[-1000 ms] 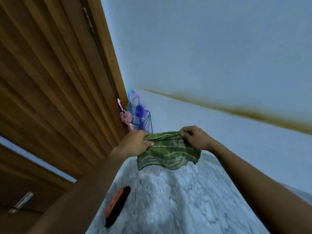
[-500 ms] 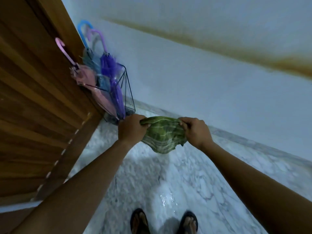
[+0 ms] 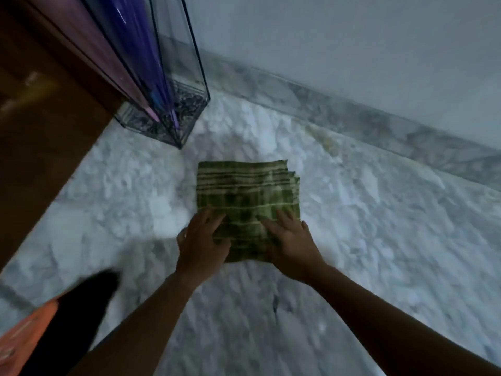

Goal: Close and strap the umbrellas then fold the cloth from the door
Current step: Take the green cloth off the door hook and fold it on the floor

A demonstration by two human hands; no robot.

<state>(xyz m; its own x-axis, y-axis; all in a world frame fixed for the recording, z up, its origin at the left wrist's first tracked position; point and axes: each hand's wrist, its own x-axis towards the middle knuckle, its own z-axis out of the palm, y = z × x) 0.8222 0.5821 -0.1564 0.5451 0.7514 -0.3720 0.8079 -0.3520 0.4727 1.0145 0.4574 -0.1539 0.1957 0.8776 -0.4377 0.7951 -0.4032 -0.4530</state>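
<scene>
A green checked cloth (image 3: pixel 244 185) lies folded into a flat square on the marble floor (image 3: pixel 366 226). My left hand (image 3: pixel 202 240) rests flat on its near left corner with the fingers spread. My right hand (image 3: pixel 291 240) lies flat on its near right corner, fingers apart too. Neither hand grips the cloth. At the top left, closed umbrellas, a purple one (image 3: pixel 141 50) and a pinkish one (image 3: pixel 108 50), stand tip-down in a clear stand (image 3: pixel 187 77); their straps and handles are out of view.
A wooden door (image 3: pixel 40 118) fills the left side, right behind the stand. A pale wall with a marble skirting (image 3: pixel 352 112) runs along the back. An orange and black shape (image 3: pixel 54 321) sits at the bottom left, blurred.
The cloth was held up in the air between both hands. It has come down onto the floor as a flat folded square, and both hands have let go and lie open on it.
</scene>
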